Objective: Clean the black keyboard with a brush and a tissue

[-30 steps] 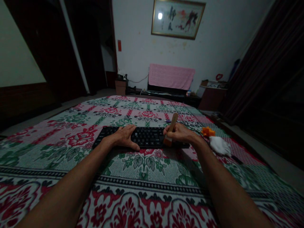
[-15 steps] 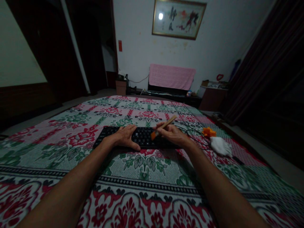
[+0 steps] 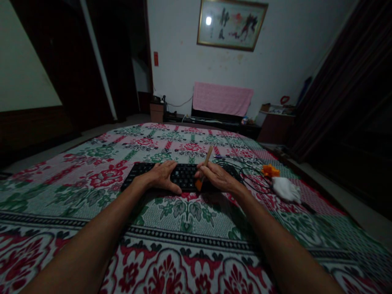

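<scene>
A black keyboard (image 3: 183, 176) lies across a bed covered by a floral red, green and white blanket (image 3: 183, 228). My left hand (image 3: 161, 176) rests flat on the keyboard's left-middle part, fingers spread, thumb along the near edge. My right hand (image 3: 214, 176) is closed around a small brush with a wooden handle (image 3: 206, 163). The handle points up and away, and the orange-ferruled bristle end touches the keys near the keyboard's near edge.
A black cable (image 3: 254, 176) loops on the blanket right of the keyboard. Further right lie an orange object (image 3: 269, 170) and a white cloth wad (image 3: 286, 189). Beyond the bed stand a pink-draped cabinet (image 3: 223, 99) and a brown side table (image 3: 274, 124).
My right hand has carried the brush leftward along the keyboard, from its right end to near the middle. The brush went from upright to flat to upright again. My left hand stayed put.
</scene>
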Available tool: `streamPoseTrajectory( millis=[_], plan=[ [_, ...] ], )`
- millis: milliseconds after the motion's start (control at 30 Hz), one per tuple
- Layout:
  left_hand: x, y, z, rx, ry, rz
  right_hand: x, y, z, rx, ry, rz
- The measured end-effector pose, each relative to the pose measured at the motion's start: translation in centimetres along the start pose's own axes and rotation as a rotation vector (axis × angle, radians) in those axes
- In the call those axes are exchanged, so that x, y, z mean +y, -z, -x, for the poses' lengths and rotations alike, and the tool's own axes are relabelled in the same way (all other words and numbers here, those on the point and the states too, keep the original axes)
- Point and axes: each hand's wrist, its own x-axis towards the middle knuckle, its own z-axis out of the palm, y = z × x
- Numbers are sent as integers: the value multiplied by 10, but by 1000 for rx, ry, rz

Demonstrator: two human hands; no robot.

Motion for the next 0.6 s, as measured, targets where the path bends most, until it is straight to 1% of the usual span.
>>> streamPoseTrajectory(
  millis=[67, 167, 233, 300, 367, 433, 500, 600],
  plan=[
    [-1, 0, 0, -1, -3, 2, 0, 0, -1, 48, 5, -5],
    [-1, -1, -1, 0, 2, -2, 0, -3, -2, 113, 40, 58],
    [-1, -1, -1, -6, 10, 0, 0, -5, -2, 97, 50, 96],
    [-2, -1, -1, -3, 11, 6, -1, -5, -1, 39, 48, 90],
    [-2, -1, 0, 8, -2, 12, -2, -3, 0, -26, 28, 31],
    [-2, -1, 0, 13, -12, 16, -4, 0, 0, -55, 4, -31],
    [-1, 0, 0, 6, -9, 15, -5, 2, 0, -25, 12, -38],
    [-1, 0, 0, -3, -1, 7, -4, 1, -1, 55, 54, 49]
  ],
)
